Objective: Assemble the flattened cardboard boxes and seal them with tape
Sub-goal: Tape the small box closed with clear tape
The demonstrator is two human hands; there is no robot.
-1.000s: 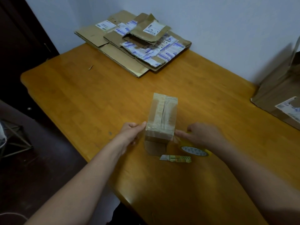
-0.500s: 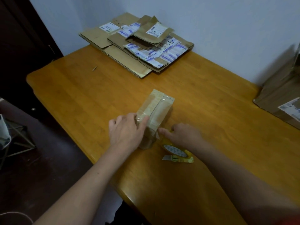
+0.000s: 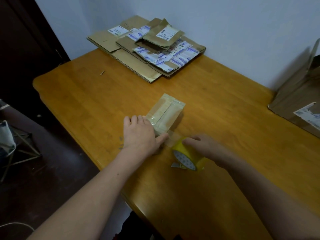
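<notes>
- Wooden table (image 3: 225, 101) carries flattened boxes (image 3: 147, 49) by the wall
- Left hand (image 3: 140, 135), fingers straight, presses the small box (image 3: 166, 115)
- Right hand (image 3: 204, 144) grips the yellow tape roll (image 3: 187, 158)

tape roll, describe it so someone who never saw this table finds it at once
On the wooden table, find the small taped box in the middle. Just right of it, closer to the camera, the tape roll is gripped from above by the right hand. It is the only round, bright yellow thing; the rest nearby is brown cardboard.
</notes>
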